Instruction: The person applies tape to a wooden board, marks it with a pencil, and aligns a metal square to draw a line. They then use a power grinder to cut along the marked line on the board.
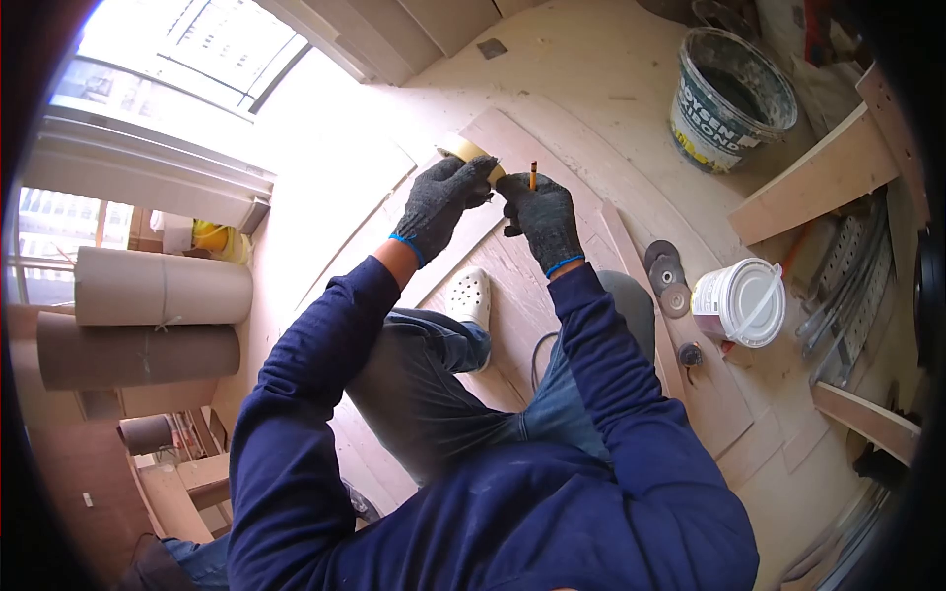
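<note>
In a dark knit glove, my left hand [440, 202] is closed around a roll of masking tape [459, 148], whose pale side shows past the fingers. Close beside it, my right hand [548, 219], gloved the same way, has its fingers bent in, and an orange pencil [533, 177] stands up from between them. A short yellowish piece of the tape shows between the two hands, right at the right fingertips. Both hands are held over wooden boards [512, 148] on the floor.
To the right stand a large plaster-smeared bucket [705, 148] and a white lidded tub [734, 303]. Grinding discs [666, 266] lie near a narrow wood strip [641, 286]. Metal strips [847, 276] and timber pieces [818, 182] are farther right. Large tied rolls [158, 288] are at the left.
</note>
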`<action>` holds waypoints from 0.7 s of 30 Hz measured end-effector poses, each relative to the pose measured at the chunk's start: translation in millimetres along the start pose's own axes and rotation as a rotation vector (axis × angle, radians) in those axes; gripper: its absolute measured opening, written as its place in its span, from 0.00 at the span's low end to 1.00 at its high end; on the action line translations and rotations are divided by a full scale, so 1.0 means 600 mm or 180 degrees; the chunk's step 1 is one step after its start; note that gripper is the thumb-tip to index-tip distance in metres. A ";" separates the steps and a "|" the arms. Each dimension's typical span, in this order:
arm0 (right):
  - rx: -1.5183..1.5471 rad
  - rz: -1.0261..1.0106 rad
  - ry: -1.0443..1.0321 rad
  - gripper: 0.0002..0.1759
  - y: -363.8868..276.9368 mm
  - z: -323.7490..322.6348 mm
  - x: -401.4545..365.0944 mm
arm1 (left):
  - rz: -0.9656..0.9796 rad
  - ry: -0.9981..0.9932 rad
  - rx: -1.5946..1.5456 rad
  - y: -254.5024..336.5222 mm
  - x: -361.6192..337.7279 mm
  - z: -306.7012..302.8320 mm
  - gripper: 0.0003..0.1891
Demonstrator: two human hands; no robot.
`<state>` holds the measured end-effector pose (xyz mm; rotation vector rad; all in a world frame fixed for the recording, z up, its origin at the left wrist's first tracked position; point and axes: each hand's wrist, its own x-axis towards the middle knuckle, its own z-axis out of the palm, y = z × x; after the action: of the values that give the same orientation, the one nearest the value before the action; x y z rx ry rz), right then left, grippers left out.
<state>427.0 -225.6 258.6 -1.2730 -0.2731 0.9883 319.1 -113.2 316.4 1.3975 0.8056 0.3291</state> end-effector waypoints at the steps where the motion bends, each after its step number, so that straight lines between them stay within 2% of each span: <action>1: 0.0021 0.0040 -0.0006 0.16 -0.001 0.001 -0.001 | 0.0124 -0.0013 0.0176 0.000 -0.003 0.000 0.18; 5: 0.0045 -0.0016 0.0028 0.16 -0.001 0.018 -0.005 | 0.0342 0.0040 0.0638 0.003 -0.018 0.005 0.19; 8: -0.0075 -0.0367 0.0146 0.14 0.028 0.030 0.011 | 0.0516 0.0083 0.0645 0.004 -0.026 0.006 0.20; 10: -0.0260 -0.0804 0.0279 0.12 0.052 0.033 0.029 | 0.0419 0.0148 0.0515 0.004 -0.025 0.005 0.20; 14: -0.0046 -0.0678 0.0335 0.10 0.047 0.032 0.018 | 0.0109 0.0190 -0.0031 -0.008 -0.012 -0.006 0.21; 16: 0.0533 -0.0565 0.0235 0.08 0.045 0.028 0.013 | 0.0054 0.0151 -0.0213 -0.014 -0.003 -0.011 0.21; 17: 0.0527 -0.0567 0.0241 0.08 0.042 0.025 0.011 | 0.0000 0.0124 -0.0384 -0.012 -0.002 -0.010 0.21; 19: 0.0899 -0.0235 -0.0002 0.07 0.034 0.017 0.008 | -0.0059 0.0095 -0.0616 -0.008 -0.001 -0.009 0.20; 21: 0.1016 -0.0255 -0.0075 0.08 0.035 0.013 0.011 | -0.0106 0.0067 -0.0844 -0.006 0.004 -0.009 0.20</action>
<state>415.7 -216.3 240.3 -0.9537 -0.1746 0.9369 316.3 -107.9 312.5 1.1333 0.7715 0.4100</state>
